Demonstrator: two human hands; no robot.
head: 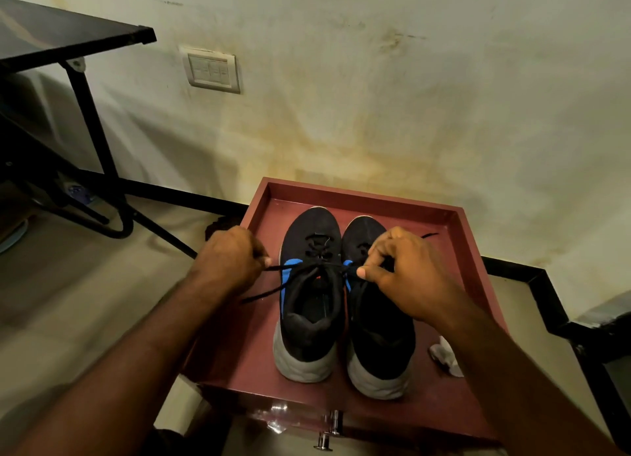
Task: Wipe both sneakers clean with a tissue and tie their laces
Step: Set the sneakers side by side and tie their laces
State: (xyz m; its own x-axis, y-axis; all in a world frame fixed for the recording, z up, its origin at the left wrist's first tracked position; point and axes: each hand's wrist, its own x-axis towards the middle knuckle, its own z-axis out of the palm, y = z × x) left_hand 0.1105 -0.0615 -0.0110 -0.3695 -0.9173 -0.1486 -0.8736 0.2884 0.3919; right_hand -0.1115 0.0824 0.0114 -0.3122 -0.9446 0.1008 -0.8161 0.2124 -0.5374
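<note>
Two black sneakers with blue side marks and grey heels stand side by side, toes toward the wall, on a dark red tray-topped stand (473, 250). My left hand (230, 259) pinches one black lace end of the left sneaker (309, 305) and holds it out to the left. My right hand (406, 271) pinches the other lace (327, 267) above the right sneaker (379, 339). The two laces cross over the left sneaker's tongue. A crumpled white tissue (445, 355) lies on the stand beside the right sneaker, partly behind my right forearm.
The stand has a raised rim and metal knobs (326, 437) at its front. It stands against a stained wall with a switch plate (211, 69). A dark table with black metal legs (90, 114) is at the left. A black skirting step (560, 305) runs at the right.
</note>
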